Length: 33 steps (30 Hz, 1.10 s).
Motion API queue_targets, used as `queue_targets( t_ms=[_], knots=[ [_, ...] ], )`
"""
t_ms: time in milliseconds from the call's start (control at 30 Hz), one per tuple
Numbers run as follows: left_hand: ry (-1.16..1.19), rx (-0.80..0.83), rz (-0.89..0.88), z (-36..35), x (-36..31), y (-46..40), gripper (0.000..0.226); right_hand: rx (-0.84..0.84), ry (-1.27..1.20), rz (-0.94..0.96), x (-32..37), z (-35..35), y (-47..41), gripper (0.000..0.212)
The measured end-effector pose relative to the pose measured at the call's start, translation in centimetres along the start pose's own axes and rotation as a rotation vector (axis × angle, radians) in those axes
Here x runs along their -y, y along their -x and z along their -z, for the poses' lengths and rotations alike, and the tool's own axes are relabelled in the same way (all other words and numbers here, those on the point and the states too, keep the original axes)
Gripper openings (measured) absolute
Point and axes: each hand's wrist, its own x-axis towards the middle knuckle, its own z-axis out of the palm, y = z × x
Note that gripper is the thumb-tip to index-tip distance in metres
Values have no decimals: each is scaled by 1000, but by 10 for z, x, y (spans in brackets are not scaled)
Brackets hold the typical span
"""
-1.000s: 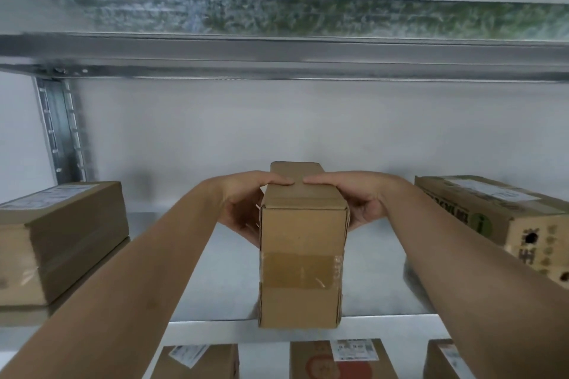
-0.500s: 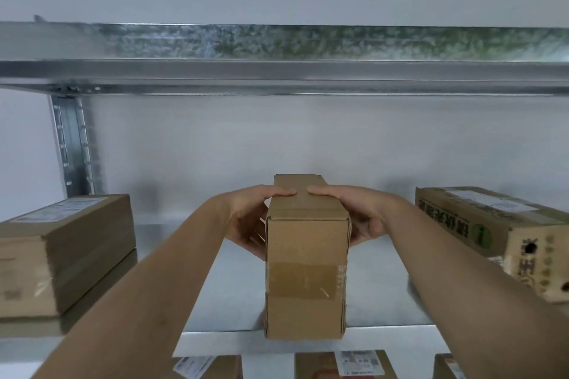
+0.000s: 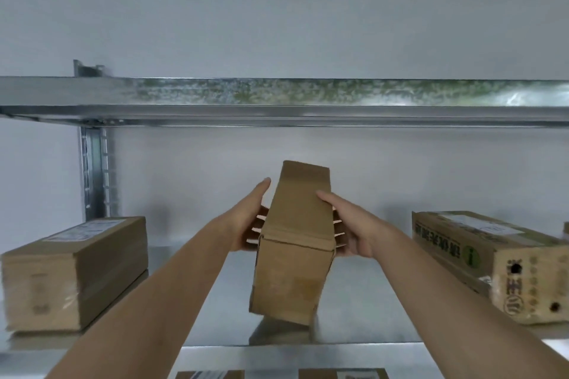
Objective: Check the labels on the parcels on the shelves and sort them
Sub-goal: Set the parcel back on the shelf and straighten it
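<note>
Fingers [image 3: 257,229] of the left hand [image 3: 246,218] curl under the left side of the tall plain brown cardboard parcel [image 3: 295,243], thumb straight along its top edge; right hand [image 3: 354,224] grips the opposite side the same way, fingertips wrapping beneath, thumb lying on the top face. Both hands hold this parcel between them, tilted, top leaning to the right, its lower end lifted just clear of the galvanised steel shelf [image 3: 215,301], middle of the bay, near the front edge. Upper galvanised steel shelf beam [image 3: 277,101] runs across the whole view above, slotted metal upright [image 3: 94,169] at back left, grey-white wall [image 3: 277,9] behind. Long brown cardboard box with white label on top [image 3: 74,271] lies flat at left on the same shelf, well apart from the held parcel. Printed brown cardboard box with green round mark and white label [image 3: 492,261] lies flat at right, also apart. Tops of two more labelled brown boxes [image 3: 341,374] show on the level below, bottom edge, mostly cut off; labels too blurred to read.
</note>
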Motion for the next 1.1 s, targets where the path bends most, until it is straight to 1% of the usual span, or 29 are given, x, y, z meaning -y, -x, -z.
queue_targets(
  t_ms=[67,100,167,267,367,433,500,567,633,700,767,833,900,933,1033,1100],
  knots=[
    [-3,-15,-80,-1,2,2,62,-12,-111,19,-10,0,2,53],
    [-30,-19,-110,-3,3,3,51,-15,-184,22,-17,0,3,51],
    [-117,-12,-158,-9,5,8,41,-12,-345,26,-36,-2,2,53],
    [-273,21,-212,-16,13,10,42,-34,-567,33,-65,-9,7,51],
    [-347,41,-252,-22,21,12,49,-81,-685,30,-88,-14,12,52],
    [-450,44,-307,-25,24,11,58,-119,-706,9,-96,-16,14,51],
    [-499,59,-345,-30,25,13,60,-162,-701,11,-99,-16,12,51],
    [-494,30,-394,-32,26,12,64,-186,-693,44,-95,-15,13,49],
    [-462,-32,-431,-34,22,14,62,-187,-668,123,-80,-15,15,46],
    [-347,-62,-430,-35,12,21,62,-169,-585,215,-61,-14,18,42],
    [-103,-11,-403,-33,4,27,62,-198,-403,298,-38,-15,20,35],
    [198,74,-335,-28,3,26,65,-264,-101,406,-21,-14,20,31],
    [477,119,-265,-24,11,20,81,-279,282,571,-12,-14,20,37],
    [594,129,-238,-23,18,17,88,-257,451,639,-10,-15,23,41],
    [827,189,-175,-21,49,10,108,-184,841,761,-13,-21,27,44],
    [942,203,-131,-21,72,7,110,-112,983,784,-21,-23,26,42]
  ],
)
